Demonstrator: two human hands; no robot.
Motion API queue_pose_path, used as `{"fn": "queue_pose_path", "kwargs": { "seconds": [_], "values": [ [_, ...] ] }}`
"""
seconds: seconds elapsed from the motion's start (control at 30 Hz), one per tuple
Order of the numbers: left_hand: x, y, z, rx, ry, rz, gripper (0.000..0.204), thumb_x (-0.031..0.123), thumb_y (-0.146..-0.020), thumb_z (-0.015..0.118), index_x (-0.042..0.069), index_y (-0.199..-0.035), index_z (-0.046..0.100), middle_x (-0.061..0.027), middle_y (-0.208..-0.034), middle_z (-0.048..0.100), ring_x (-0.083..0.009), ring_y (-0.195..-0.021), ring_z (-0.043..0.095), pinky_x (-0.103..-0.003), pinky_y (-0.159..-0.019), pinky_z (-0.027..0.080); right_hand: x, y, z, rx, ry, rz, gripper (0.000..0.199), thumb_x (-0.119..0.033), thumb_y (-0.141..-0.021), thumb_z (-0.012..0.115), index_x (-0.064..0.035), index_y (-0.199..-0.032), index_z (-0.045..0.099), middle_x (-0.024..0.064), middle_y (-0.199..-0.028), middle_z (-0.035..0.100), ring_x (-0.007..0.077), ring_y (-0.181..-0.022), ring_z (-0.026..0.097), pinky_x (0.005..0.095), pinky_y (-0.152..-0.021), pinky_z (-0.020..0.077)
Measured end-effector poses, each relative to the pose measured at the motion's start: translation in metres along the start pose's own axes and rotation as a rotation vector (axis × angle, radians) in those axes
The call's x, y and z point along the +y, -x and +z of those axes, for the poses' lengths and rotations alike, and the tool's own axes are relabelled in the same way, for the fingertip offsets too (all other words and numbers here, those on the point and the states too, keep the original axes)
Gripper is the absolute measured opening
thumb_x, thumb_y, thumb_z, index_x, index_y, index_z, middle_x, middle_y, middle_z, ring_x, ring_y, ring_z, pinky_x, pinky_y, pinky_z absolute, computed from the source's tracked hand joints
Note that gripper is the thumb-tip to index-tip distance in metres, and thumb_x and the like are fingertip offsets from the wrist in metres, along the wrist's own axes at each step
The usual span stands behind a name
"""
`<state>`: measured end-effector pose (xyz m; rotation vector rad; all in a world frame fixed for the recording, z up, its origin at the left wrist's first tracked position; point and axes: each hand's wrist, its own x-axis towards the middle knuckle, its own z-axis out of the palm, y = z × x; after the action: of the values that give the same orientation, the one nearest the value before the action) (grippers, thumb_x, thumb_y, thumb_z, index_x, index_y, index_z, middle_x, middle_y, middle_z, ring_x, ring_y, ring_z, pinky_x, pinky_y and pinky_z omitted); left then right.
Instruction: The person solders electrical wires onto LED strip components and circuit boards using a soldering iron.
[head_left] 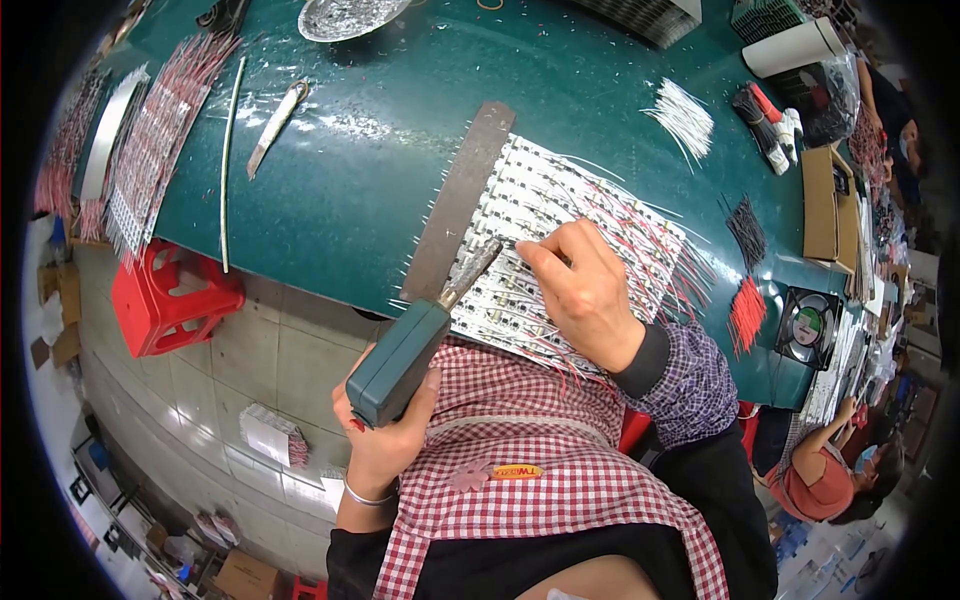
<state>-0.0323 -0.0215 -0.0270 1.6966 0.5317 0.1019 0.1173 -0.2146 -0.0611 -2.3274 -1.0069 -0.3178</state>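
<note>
Dk-green worktop sets off a white panel w/ blk specks, red & white wires at its rt and a grey-brown strip at its lt. Near: teal-green tool, red-&-white check apron, purple-&-white plaid sleeve, dk-grey cuff. Far rt: white wire bundle. Rt: blk bundle, red bundle, blk fan w/ green label. Lt: bright-red stool.

A dark-green soldering tool slants, its metal tip over a flat, wire-strewn white circuit-board panel.
</note>
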Motion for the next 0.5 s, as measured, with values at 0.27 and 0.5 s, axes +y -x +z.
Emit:
{"fn": "queue_pose_path", "kwargs": {
  "seconds": [0.27,0.5],
  "values": [
    [0.0002,-0.0001,-0.0006,-0.011,-0.058,0.037,0.018,-0.004,-0.075,0.074,-0.005,-0.091,0.066,-0.0076,-0.082,0.067,-0.0112,-0.070,0.063,-0.025,-0.060,0.049,0.0001,-0.0011,-0.0006,0.011,-0.025,0.014,0.033,0.010,-0.063,0.066,-0.0023,-0.093,0.069,0.0070,-0.074,0.054,0.0226,-0.069,0.054,0.0334,-0.056,0.0453],
    [0.0026,-0.0017,-0.0005,-0.003,-0.046,0.020,0.017,-0.004,-0.075,0.073,-0.006,-0.090,0.066,-0.0075,-0.081,0.066,-0.0114,-0.069,0.063,-0.025,-0.060,0.049,0.0009,-0.0005,-0.0006,-0.008,-0.037,0.018,0.033,0.011,-0.063,0.066,-0.0021,-0.093,0.069,0.0072,-0.075,0.054,0.0228,-0.069,0.055,0.0334,-0.056,0.0456]
  ]
}}
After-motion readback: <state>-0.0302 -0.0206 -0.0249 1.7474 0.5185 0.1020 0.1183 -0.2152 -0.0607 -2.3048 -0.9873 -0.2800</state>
